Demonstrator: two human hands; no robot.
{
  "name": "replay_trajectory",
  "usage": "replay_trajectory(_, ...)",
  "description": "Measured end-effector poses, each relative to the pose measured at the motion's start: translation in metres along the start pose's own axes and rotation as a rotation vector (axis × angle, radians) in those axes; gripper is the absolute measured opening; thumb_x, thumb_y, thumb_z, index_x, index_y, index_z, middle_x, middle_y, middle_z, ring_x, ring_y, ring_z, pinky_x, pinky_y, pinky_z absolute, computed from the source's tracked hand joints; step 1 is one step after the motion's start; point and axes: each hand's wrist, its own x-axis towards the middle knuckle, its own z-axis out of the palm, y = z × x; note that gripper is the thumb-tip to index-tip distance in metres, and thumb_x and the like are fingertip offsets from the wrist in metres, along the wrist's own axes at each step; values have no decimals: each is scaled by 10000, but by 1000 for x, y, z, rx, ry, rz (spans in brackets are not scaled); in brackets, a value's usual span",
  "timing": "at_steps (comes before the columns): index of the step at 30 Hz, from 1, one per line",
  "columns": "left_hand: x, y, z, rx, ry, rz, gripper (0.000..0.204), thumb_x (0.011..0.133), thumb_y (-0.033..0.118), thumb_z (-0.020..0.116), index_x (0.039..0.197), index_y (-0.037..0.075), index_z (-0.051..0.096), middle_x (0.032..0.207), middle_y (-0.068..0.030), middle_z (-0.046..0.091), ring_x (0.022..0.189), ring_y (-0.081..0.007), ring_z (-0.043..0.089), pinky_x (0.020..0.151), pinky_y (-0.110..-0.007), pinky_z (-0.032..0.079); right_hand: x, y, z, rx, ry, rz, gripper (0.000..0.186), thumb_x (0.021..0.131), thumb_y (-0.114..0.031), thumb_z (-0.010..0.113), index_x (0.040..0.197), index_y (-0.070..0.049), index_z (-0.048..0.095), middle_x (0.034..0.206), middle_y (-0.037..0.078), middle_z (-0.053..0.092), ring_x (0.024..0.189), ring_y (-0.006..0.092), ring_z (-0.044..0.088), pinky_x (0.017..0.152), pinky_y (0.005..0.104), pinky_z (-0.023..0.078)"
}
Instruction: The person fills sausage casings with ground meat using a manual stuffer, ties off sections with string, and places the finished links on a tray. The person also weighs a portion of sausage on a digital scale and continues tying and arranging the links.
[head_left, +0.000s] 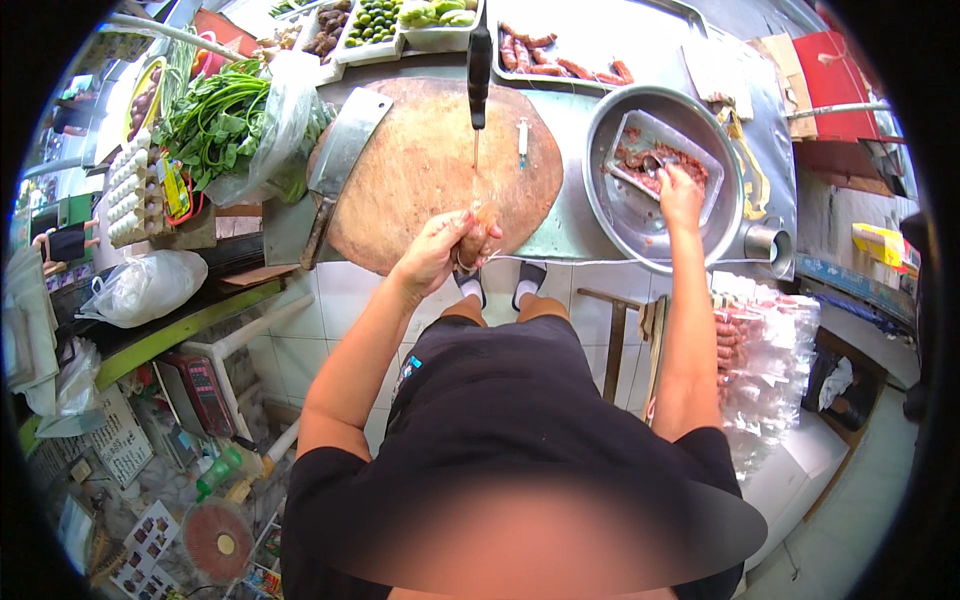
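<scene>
My left hand (pixel 440 250) is closed around a translucent sausage casing partly filled with meat (pixel 478 235), above the front of the round wooden chopping board (pixel 375 180). My right hand (pixel 678 190) is closed on a metal spoon (pixel 653 164) in the minced meat (pixel 637 153) in a clear plastic tray (pixel 700 210), which sits inside a large steel bowl (pixel 613 228). On the board lie a small syringe (pixel 522 142) and a long dark-handled skewer-like tool (pixel 478 85), with a cleaver (pixel 346 140) at its left side.
Behind are a tray of sausages (pixel 525 40) and boxes of produce (pixel 370 25). Leafy greens (pixel 205 125), egg cartons (pixel 137 190) and a white bag (pixel 150 285) are at left. A steel cup (pixel 768 250) stands beside the bowl; bagged sausages (pixel 750 360) hang below at right.
</scene>
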Motion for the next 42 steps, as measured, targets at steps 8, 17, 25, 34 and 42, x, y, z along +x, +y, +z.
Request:
replay_trajectory(8,7,-4,-2,-98,-18,3,478,1040,355,432,1158,-84,582,852,-83,578,754,-184,547,714,-311,474,-33,-66,-1,644,-29,28,170,909,9,603,1041,26,709,936,102,736,853,149,686,797,272,539)
replay_trajectory(17,-5,-4,-8,-186,-93,96,444,1021,308,487,1211,-86,564,854,-98,610,815,-213,595,763,-342,488,-15,23,4,-49,260,-104,134,868,-138,634,951,-48,688,864,134,693,828,317,668,788,441,521)
replay_trajectory(25,5,-5,-14,-282,-85,70,212,991,218,561,994,8,590,932,-136,617,861,-245,637,772,-373,529,-56,-40,11,569,-98,36,224,847,-50,680,1069,-37,709,961,84,722,785,159,675,722,299,538)
replay_trajectory(34,3,-2,-17,-190,-55,74,159,965,126,593,991,-20,652,933,-150,668,856,-244,665,809,-375,559,-118,-202,-1,1012,-738,-143,315,950,-100,609,1256,-26,628,1019,91,687,946,122,652,837,268,522)
replay_trajectory(42,-15,23,-33,-135,78,270,179,960,119,609,963,-56,650,857,-110,663,754,-169,638,726,-321,575,-114,-195,-53,1023,-1295,-124,136,940,-98,597,985,-12,691,735,2,610,648,72,554,609,241,458)
